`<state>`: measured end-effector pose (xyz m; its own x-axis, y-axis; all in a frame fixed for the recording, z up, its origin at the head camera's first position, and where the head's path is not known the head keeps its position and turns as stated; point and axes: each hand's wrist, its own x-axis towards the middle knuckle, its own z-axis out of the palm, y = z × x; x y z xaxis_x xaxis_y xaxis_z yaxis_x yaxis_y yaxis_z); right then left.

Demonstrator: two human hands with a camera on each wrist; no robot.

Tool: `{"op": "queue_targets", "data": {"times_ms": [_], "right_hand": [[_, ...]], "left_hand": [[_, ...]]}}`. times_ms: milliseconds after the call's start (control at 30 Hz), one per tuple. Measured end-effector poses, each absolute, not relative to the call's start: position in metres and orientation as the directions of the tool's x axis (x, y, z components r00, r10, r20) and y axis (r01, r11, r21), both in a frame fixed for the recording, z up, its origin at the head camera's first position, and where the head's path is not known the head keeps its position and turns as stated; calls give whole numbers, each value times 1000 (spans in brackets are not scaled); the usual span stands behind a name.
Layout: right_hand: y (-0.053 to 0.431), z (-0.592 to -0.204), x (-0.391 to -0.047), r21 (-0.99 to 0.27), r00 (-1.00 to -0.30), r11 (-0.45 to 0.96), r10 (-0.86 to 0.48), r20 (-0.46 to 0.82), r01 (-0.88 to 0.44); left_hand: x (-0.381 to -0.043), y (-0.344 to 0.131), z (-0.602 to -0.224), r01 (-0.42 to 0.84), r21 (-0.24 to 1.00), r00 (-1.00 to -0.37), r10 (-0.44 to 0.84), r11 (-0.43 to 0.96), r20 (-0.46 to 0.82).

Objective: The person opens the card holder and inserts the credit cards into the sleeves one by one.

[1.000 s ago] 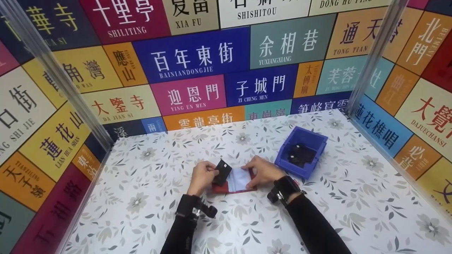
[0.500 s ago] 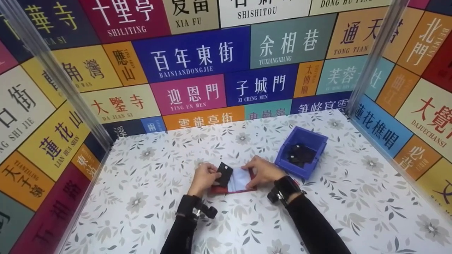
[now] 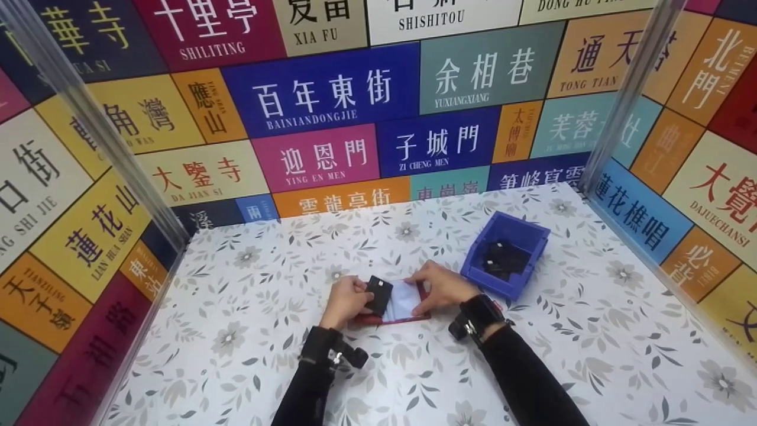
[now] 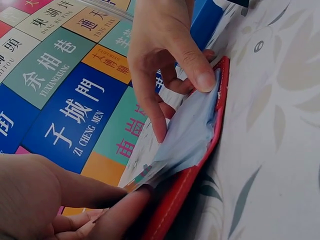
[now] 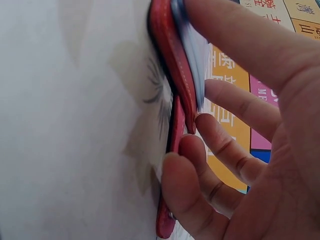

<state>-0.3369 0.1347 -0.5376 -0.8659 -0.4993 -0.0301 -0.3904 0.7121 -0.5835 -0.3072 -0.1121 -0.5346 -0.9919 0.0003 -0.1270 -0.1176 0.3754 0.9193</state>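
Observation:
An open red card holder (image 4: 176, 199) with clear plastic sleeves (image 3: 404, 299) lies on the table between both hands. My left hand (image 3: 348, 300) pinches a black card (image 3: 382, 296) with a small pale chip mark, held tilted over the holder's left side beside the sleeves. In the left wrist view the card is mostly hidden behind the left fingers. My right hand (image 3: 445, 288) holds the holder's right side, its thumb pressing on the sleeves and a fingertip on their far edge. The right wrist view shows the holder's red edge (image 5: 175, 55) close to the fingers.
A blue plastic bin (image 3: 495, 287) stands just beyond my right hand, with several black cards (image 3: 504, 258) inside. The white table (image 3: 284, 260) has a leaf and flower print. Panels with colourful lettering (image 3: 322, 92) enclose its back and sides.
My left hand has shifted slightly right and down with the black card, bringing it lower over the holder, beside the sleeves. The right hand and the bin stay in place.

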Motion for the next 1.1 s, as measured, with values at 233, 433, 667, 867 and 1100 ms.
{"op": "queue_targets", "data": {"times_ms": [233,433,667,867,1100], "right_hand": [[135,-537,-335,-586,-881,733,-468,-66,-346],[136,-538,-335,-592,-883,730,-465,-64,-341],[138,-538,-335,-592,-861,694,-508,2,-410],[137,-538,-338,-589,-867,708,-497,-24,-390],[137,-540,-337,-603,-871,703,-491,-30,-376]], "left_hand": [[-309,-114,-535,-134,914,-988,22,382,-154],[-309,-113,-533,-168,912,-983,10,373,-185],[-308,-112,-531,-167,922,-984,2,348,-179],[-308,-112,-529,-168,913,-983,3,372,-182],[-306,-113,-527,-196,905,-977,4,377,-213]]}}
